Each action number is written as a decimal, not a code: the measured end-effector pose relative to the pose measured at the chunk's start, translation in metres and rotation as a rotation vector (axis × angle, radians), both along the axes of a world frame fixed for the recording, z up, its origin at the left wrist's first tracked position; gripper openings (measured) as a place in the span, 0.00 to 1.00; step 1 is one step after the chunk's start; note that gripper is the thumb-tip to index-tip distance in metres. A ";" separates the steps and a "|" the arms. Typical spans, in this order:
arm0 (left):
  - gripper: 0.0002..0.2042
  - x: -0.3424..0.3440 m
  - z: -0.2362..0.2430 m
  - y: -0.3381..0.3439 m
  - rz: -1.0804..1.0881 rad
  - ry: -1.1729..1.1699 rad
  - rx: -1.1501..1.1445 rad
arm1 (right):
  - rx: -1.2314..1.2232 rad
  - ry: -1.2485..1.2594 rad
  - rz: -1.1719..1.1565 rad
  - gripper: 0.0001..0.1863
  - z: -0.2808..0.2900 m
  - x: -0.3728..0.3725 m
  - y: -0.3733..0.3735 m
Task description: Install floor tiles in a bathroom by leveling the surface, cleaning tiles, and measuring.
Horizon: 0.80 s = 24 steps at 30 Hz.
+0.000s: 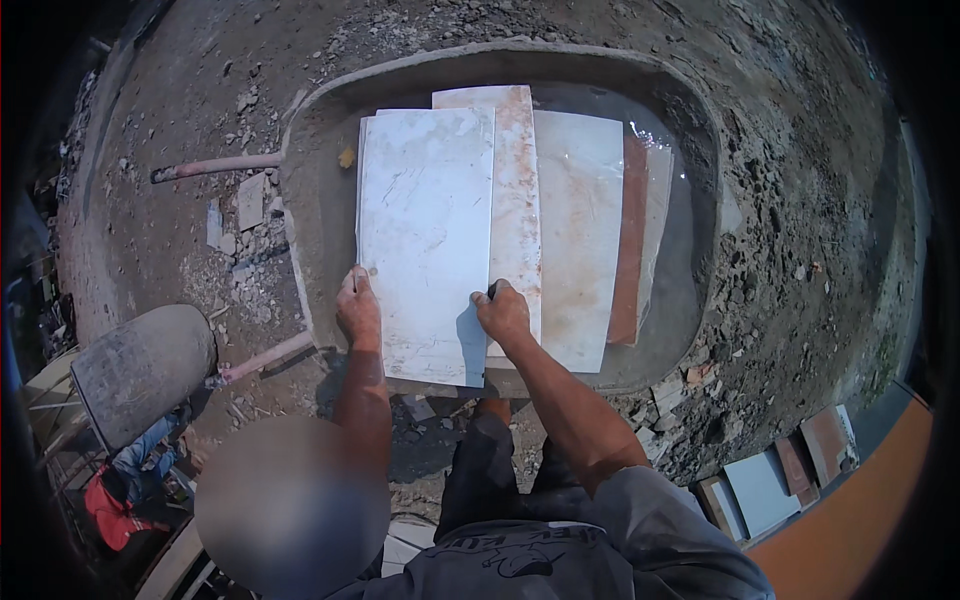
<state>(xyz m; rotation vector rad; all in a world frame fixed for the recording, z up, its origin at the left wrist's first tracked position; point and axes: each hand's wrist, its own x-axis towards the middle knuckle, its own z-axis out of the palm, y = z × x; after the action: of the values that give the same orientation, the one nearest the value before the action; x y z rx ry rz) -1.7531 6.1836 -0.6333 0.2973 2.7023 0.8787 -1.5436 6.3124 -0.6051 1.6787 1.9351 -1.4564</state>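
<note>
A white rectangular tile (pixel 425 230) lies on top of several overlapping tiles in a wheelbarrow tub (pixel 705 230) that holds water. My left hand (pixel 358 308) is closed on its left edge, near the lower end. On the opposite edge, my right hand (pixel 503 310) grips the same tile, thumb on top; its fingertips are partly hidden. Just right of it sits a tile with rusty stains (pixel 518 170). Farther right come a pale tile (pixel 580 240), a reddish-brown tile (pixel 630 240) and a beige tile (pixel 655 220), partly covered.
Two wheelbarrow handles (pixel 215 167) stick out left. Rubble (pixel 255 210) and stony dirt surround the tub. A grey rounded slab-like object (pixel 145 375) stands at left. More tiles (pixel 762 490) lean by an orange surface (pixel 850 510) at lower right. A blurred round patch hides the lower left.
</note>
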 end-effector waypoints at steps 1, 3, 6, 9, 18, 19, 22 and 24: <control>0.19 -0.005 -0.002 -0.011 -0.044 -0.034 0.027 | -0.014 -0.001 -0.014 0.18 -0.003 -0.003 -0.003; 0.18 -0.002 0.022 0.007 -0.068 -0.051 0.045 | -0.019 -0.036 -0.049 0.16 -0.008 0.000 0.005; 0.17 -0.003 0.057 0.010 -0.123 -0.063 0.109 | 0.054 -0.087 -0.013 0.14 -0.003 -0.008 0.006; 0.16 -0.005 0.056 0.002 -0.159 -0.055 0.173 | 0.089 0.068 0.027 0.12 0.011 -0.004 0.019; 0.16 0.109 0.059 -0.037 -0.138 -0.303 0.159 | 0.028 -0.179 -0.405 0.16 -0.030 0.235 0.059; 0.17 0.121 0.062 -0.042 -0.125 -0.353 0.098 | 0.006 -0.164 -0.391 0.16 -0.032 0.229 0.049; 0.17 0.159 0.056 -0.056 -0.110 -0.534 0.010 | -0.371 -0.138 -0.508 0.17 -0.043 0.220 0.027; 0.17 0.196 0.039 -0.049 -0.038 -0.682 0.027 | 0.006 -0.279 -0.497 0.21 -0.085 0.249 0.014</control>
<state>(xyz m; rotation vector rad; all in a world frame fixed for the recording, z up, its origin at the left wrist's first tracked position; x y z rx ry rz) -1.5569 6.1341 -0.5945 0.0361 2.0478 0.8184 -1.2945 6.3265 -0.6902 2.3364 1.4410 -1.2576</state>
